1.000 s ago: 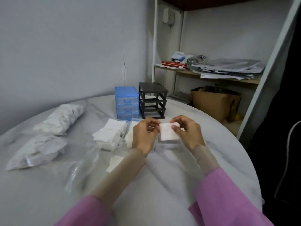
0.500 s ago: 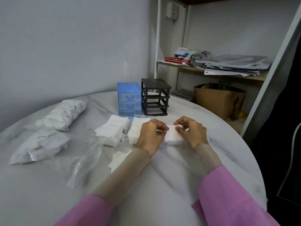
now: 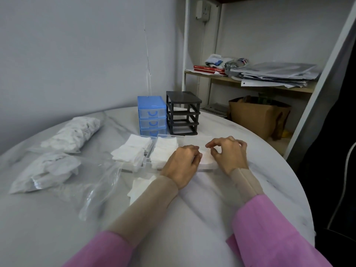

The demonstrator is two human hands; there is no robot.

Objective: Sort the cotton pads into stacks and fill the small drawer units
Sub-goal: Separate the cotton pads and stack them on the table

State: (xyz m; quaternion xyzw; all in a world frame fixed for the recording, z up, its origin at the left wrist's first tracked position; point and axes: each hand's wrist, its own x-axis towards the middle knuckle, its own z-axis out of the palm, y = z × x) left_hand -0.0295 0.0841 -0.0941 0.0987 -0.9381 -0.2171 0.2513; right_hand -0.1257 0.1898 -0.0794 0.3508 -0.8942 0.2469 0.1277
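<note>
Both hands — left hand (image 3: 183, 160) and right hand (image 3: 229, 153) — pinch a white square cotton-pad stack (image 3: 207, 160) in a clear plastic drawer (image 3: 209, 169); next, I judge, release and slide it into the black frame (image 3: 183, 112).

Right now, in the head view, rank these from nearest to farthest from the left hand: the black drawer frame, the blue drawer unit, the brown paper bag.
From the left hand:
1. Blue drawer unit, behind it on the table.
2. Black drawer frame, beside the blue; nearly tied.
3. Brown paper bag, off the table, under the shelf.
</note>
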